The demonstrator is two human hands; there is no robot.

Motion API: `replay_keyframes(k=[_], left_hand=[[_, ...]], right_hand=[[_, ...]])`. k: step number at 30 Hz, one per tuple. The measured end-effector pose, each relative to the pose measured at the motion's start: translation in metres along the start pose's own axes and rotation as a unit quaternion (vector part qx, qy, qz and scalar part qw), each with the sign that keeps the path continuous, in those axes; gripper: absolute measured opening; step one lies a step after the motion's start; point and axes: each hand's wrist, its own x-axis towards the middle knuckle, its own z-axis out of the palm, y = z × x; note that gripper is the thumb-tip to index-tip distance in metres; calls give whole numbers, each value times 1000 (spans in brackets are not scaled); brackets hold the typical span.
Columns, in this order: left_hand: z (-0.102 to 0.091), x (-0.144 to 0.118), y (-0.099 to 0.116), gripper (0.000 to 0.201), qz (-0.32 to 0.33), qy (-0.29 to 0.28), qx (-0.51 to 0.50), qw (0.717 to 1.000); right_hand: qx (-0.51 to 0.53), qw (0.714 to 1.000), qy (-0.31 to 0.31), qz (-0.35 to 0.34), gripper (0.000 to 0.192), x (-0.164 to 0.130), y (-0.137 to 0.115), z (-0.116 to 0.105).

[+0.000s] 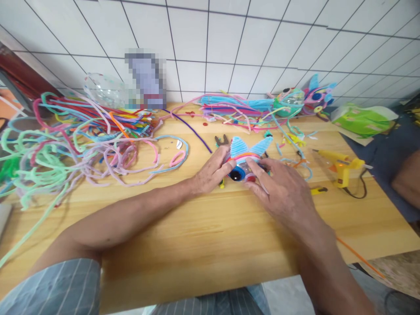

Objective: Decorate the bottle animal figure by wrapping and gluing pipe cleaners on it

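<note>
Between my hands, on the table, is a pipe-cleaner craft figure [247, 154] with two light blue ear-like pieces, an orange and pink band, and a black eye ringed in blue. Some clear plastic shows in its middle. My left hand [212, 171] grips the figure's left side, thumb on top near the eye. On the other side my right hand [285, 186] holds it with thumb and fingers, close to a small red part at the front. The figure's underside is hidden. Just behind my left hand lies a brown forked piece [222, 140].
Tangled pipe cleaners [108, 153] cover the left of the table [197, 245]. Blue and purple bundles [236, 104] lie along the tiled wall. A yellow glue gun [341, 165] and a yellow cutter [319, 190] lie right. Another figure [317, 97] stands behind. Another person's arm [407, 179] shows at right.
</note>
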Motion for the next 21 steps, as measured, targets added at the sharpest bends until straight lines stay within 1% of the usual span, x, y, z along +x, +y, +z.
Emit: replay_keyframes(k=[7,14,18,21], left_hand=[[0,0,0,46,8,3,5,1000],[3,-1,0,41,-16,6,-3,1000],[3,-2,1,42,-17,6,-2,1000],[3,-1,1,42,-15,6,3,1000]], right_hand=[[-5,1000,2,7,44,0,-3,2],[25,999,4,28,48,-5,-3,3],[8,1000,2,29,46,-6,-5,5],[-4,1000,7,21,48,-5,-7,6]])
